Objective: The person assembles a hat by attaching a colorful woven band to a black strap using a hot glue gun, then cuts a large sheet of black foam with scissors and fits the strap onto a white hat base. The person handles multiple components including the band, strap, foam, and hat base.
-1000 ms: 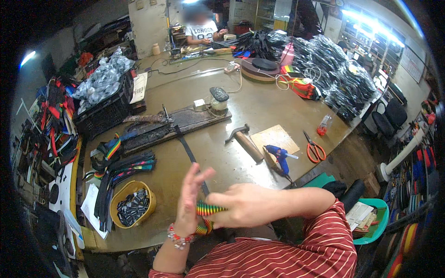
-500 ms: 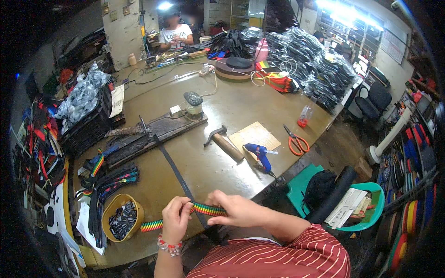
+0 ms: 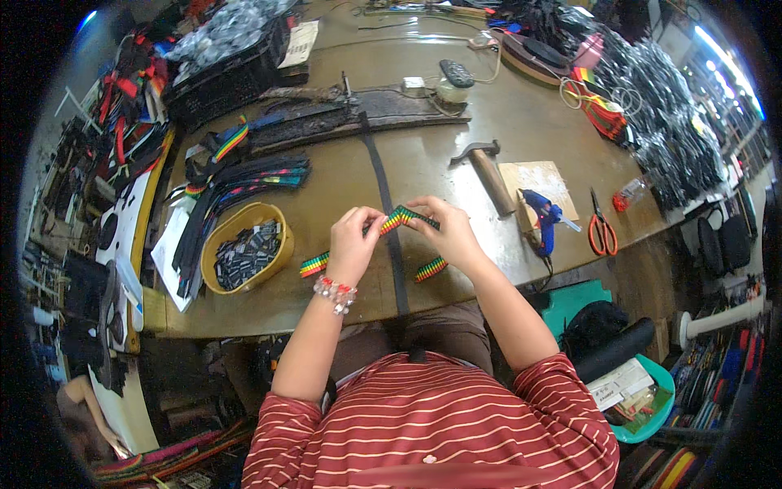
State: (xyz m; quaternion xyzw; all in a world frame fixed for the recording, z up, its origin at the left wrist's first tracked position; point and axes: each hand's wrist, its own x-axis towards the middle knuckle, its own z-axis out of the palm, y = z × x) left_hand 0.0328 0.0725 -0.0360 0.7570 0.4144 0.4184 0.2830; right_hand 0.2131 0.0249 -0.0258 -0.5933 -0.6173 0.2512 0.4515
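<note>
Between my hands stretches a red, yellow, green and black striped strap (image 3: pixel 397 218), bent upward in the middle. My left hand (image 3: pixel 355 238), with a bead bracelet at its wrist, pinches one stretch; a tail shows left of it. My right hand (image 3: pixel 450 235) holds the other stretch between thumb and fingers, and an end hangs below it. Beneath them a long black strap (image 3: pixel 377 167) runs from a dark wooden board (image 3: pixel 407 112) to the table's front edge. Left of my left hand stands a yellow tub (image 3: pixel 285 253) holding many small dark pieces (image 3: pixel 247 254).
To the right lie a hammer (image 3: pixel 492 181), a blue glue gun (image 3: pixel 542 216) by a pale board (image 3: pixel 533 175), and orange-handled scissors (image 3: pixel 602 230). Dark straps (image 3: pixel 244 186) lie behind the tub. A black crate (image 3: pixel 224 94) stands at the back left, wrapped bundles (image 3: pixel 660 106) at the back right.
The view has tilted down and shifted, so more of the table front and my shirt show. My hands remain on the striped strap, which now peaks between them, with an end showing below my right hand.
</note>
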